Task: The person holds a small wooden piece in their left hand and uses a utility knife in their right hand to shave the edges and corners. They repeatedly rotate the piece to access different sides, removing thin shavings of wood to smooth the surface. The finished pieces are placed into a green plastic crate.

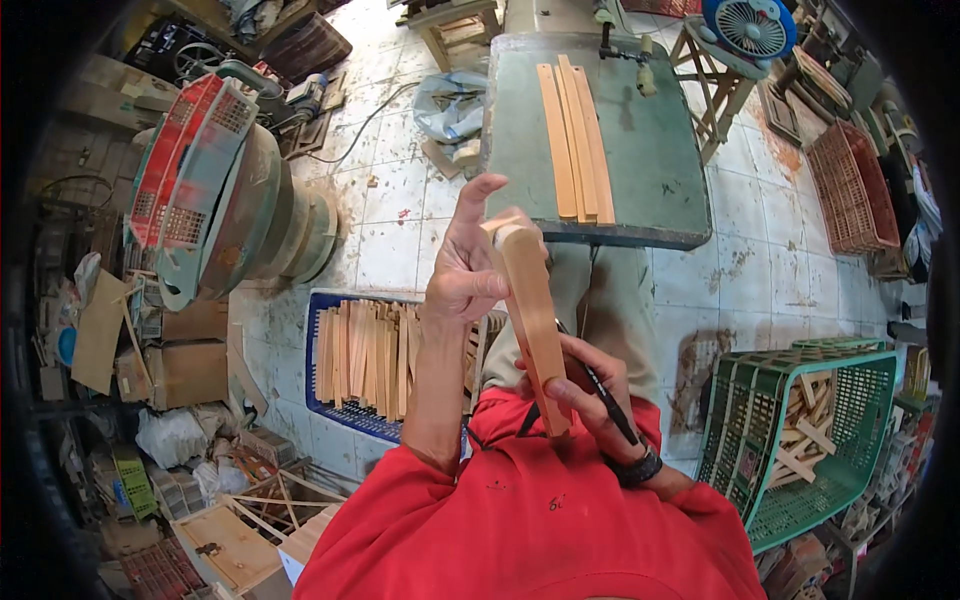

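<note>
A light-brown wooden slat [530, 310] is held up in front of my chest, tilted with its far end raised. My left hand [462, 265] grips the far end, thumb at its side and index finger stretched upward; its other fingers are partly hidden behind the wood. Around the near end is my right hand [595, 390], its thumb pressed on the slat. A black pen [607, 400] also sits between the right hand's fingers. Beyond my knees, several similar slats [575, 145] lie side by side on a green-topped table [660, 170].
On the left of my legs stands a blue crate [314, 385] packed with wooden strips [370, 355]. A green crate [735, 420] with wood pieces is at the right. A large red-guarded machine [215, 190] rises at left. The fan [755, 30] rests on a stand.
</note>
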`<state>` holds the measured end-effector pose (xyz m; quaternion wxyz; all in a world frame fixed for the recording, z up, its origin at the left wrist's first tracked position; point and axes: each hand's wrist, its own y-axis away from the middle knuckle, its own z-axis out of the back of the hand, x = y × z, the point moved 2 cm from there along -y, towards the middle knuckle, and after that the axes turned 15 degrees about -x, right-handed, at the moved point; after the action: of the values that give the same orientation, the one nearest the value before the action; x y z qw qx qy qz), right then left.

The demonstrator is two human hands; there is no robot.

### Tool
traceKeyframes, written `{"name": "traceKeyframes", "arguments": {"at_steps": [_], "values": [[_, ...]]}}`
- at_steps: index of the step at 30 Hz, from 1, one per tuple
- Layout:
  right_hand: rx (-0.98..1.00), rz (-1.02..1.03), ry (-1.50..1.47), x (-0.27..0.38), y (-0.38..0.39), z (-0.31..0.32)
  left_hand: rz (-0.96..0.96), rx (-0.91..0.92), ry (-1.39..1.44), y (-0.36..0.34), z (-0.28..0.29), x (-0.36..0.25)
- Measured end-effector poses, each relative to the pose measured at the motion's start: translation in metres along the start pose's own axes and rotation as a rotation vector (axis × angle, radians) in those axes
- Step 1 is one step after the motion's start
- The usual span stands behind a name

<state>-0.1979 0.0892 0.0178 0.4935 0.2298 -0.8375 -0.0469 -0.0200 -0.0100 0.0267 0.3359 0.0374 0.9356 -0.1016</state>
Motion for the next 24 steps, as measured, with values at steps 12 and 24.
{"name": "traceKeyframes", "arguments": {"at_steps": [12,24], "values": [[-0.046,0.032,0.183,-0.003,0.005,-0.005,-0.015,0.137,0.144,0.004,0.014,0.001],[-0.054,0.011,0.149,-0.003,0.002,-0.007,0.070,0.056,0.295,0.000,0.011,0.006]]}}
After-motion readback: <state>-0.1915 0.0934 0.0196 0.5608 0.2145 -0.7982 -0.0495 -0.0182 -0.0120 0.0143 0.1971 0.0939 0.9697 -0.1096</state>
